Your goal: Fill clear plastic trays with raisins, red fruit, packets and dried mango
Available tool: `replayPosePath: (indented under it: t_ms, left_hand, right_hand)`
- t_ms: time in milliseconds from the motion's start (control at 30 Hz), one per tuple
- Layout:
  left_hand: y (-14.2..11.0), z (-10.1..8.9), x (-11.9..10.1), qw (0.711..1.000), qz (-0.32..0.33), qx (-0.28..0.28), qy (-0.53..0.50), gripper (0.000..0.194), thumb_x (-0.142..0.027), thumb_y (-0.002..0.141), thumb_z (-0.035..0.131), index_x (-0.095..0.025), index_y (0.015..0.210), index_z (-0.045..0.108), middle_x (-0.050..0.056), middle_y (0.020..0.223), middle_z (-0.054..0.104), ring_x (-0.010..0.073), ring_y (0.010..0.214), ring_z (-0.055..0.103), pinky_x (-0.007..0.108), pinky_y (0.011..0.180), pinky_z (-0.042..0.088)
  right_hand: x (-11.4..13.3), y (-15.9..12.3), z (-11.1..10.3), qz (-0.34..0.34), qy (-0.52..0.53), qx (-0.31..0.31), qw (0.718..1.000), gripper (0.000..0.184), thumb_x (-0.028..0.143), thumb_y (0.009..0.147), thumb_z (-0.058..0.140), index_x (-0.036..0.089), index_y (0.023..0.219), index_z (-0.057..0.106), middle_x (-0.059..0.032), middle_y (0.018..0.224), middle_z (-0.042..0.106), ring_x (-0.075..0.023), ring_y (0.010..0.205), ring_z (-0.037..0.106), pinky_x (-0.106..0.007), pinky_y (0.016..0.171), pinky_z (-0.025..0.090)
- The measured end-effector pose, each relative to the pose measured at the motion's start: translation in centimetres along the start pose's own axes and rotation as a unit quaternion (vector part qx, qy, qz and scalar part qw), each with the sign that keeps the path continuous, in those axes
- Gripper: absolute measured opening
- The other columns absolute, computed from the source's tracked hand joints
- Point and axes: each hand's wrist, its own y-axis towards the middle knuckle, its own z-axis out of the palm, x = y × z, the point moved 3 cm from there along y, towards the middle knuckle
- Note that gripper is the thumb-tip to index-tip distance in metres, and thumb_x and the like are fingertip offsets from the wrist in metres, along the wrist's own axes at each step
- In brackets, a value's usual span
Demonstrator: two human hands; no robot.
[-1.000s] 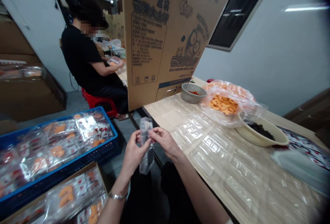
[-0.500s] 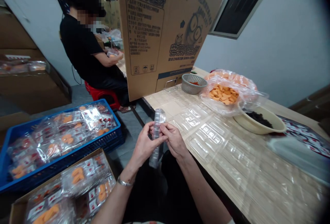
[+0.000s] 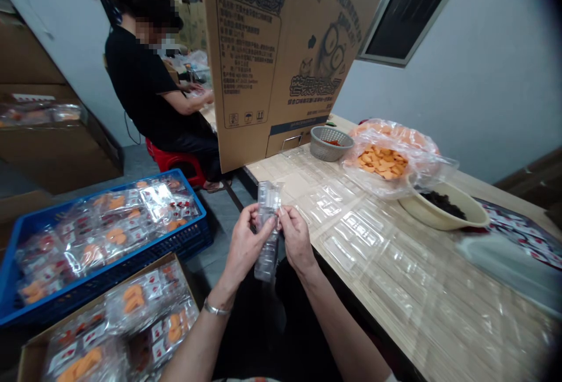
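Between the left hand (image 3: 244,247) and the right hand (image 3: 296,241), a clear plastic blister strip (image 3: 267,265) is now held more upright than a moment before, pinched by the fingers (image 3: 287,213) of both, with clear blister trays (image 3: 360,235) lying on the desk (image 3: 483,194) just beyond the right fingers.

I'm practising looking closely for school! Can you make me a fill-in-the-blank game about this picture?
The strip between the left hand and the right hand is clear ____.
The crate of packets on the left is bright ____.
The co-worker sits on a red ____.

Missing words: plastic; blue; stool.
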Motion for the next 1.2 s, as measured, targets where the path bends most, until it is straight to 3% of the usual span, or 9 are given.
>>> replayPosePath:
  t_ms: [133,300,467,600,733,900,1000,1100,1200]
  left_hand:
    - [0.4,-0.7,0.5,1.000,-0.007,-0.014,-0.020,0.040,-0.038,0.080,0.066,-0.018,0.113,0.056,0.001,0.087,0.065,0.0149,0.077,0.063,0.028,0.075,0.051]
    - [0.6,-0.8,1.0,0.999,0.007,-0.046,0.016,0.040,-0.033,0.076,0.069,-0.017,0.111,0.056,0.000,0.082,0.063,0.0146,0.073,0.061,0.028,0.074,0.050]
    - [0.6,-1.0,1.2,0.991,0.021,-0.087,0.100,0.039,-0.034,0.074,0.069,-0.017,0.108,0.058,0.001,0.080,0.061,0.0165,0.073,0.058,0.029,0.072,0.048]
    - [0.8,-2.9,1.9,0.987,0.024,-0.103,0.120,0.038,-0.036,0.075,0.067,-0.017,0.107,0.058,0.000,0.078,0.059,0.0170,0.071,0.058,0.031,0.073,0.048]
    - [1.9,-4.3,3.9,0.987,0.004,-0.122,0.105,0.044,-0.041,0.076,0.065,-0.018,0.111,0.055,-0.001,0.078,0.059,0.0166,0.069,0.057,0.032,0.072,0.049]
    - [3.4,-0.6,7.3,0.980,-0.010,-0.159,0.118,0.034,-0.028,0.073,0.063,-0.015,0.104,0.056,-0.001,0.074,0.056,0.0154,0.066,0.055,0.031,0.071,0.050]
    - [3.6,0.3,8.9,0.973,0.015,-0.172,0.152,0.035,-0.028,0.075,0.061,-0.015,0.108,0.056,0.004,0.086,0.059,0.0180,0.076,0.058,0.034,0.078,0.051]
    - [3.6,-2.2,10.0,0.959,0.015,-0.205,0.194,0.037,-0.032,0.078,0.058,-0.015,0.111,0.056,0.009,0.099,0.059,0.0209,0.085,0.060,0.036,0.081,0.052]
    - [3.6,-5.3,10.9,0.952,-0.006,-0.181,0.247,0.035,-0.031,0.083,0.051,-0.015,0.113,0.057,0.012,0.106,0.062,0.0235,0.092,0.062,0.038,0.087,0.051]
  right_hand:
    - [0.2,0.2,-0.1,-0.006,0.009,-0.005,1.000,0.028,0.049,0.091,0.057,0.022,0.085,0.061,0.0032,0.069,0.053,-0.0129,0.064,0.048,-0.026,0.065,0.042]
    - [0.2,-0.2,0.8,0.006,0.002,0.004,1.000,0.027,0.047,0.092,0.055,0.021,0.091,0.063,-0.0007,0.088,0.061,-0.0145,0.080,0.056,-0.026,0.075,0.045]
    - [0.0,-0.8,2.0,0.024,-0.005,0.035,0.999,0.025,0.039,0.082,0.068,0.021,0.096,0.056,-0.0005,0.090,0.061,-0.0140,0.078,0.059,-0.027,0.075,0.050]
    - [0.4,0.7,0.4,-0.013,-0.055,-0.023,0.998,0.023,0.030,0.077,0.069,0.021,0.086,0.050,0.0004,0.085,0.062,-0.0113,0.067,0.059,-0.023,0.062,0.050]
    - [-0.4,4.2,-2.0,-0.010,-0.016,-0.099,0.995,0.033,0.027,0.073,0.067,0.023,0.093,0.041,0.0055,0.074,0.065,-0.0109,0.055,0.059,-0.023,0.054,0.050]
    - [-4.3,6.8,-0.9,0.035,0.030,-0.142,0.989,0.031,0.024,0.068,0.061,0.021,0.095,0.046,0.0105,0.061,0.058,-0.0080,0.047,0.052,-0.019,0.050,0.042]
    - [-4.6,6.9,-0.3,0.028,0.032,-0.147,0.988,0.027,0.027,0.070,0.061,0.019,0.093,0.050,0.0083,0.064,0.057,-0.0075,0.049,0.050,-0.019,0.050,0.040]
    - [-2.6,7.0,-1.4,-0.021,0.041,-0.164,0.985,0.029,0.029,0.071,0.062,0.018,0.096,0.054,0.0072,0.068,0.056,-0.0074,0.053,0.050,-0.020,0.053,0.041]
    - [-1.1,7.8,-3.4,-0.051,0.051,-0.195,0.978,0.033,0.029,0.070,0.061,0.018,0.101,0.055,0.0083,0.067,0.053,-0.0069,0.052,0.048,-0.020,0.053,0.040]
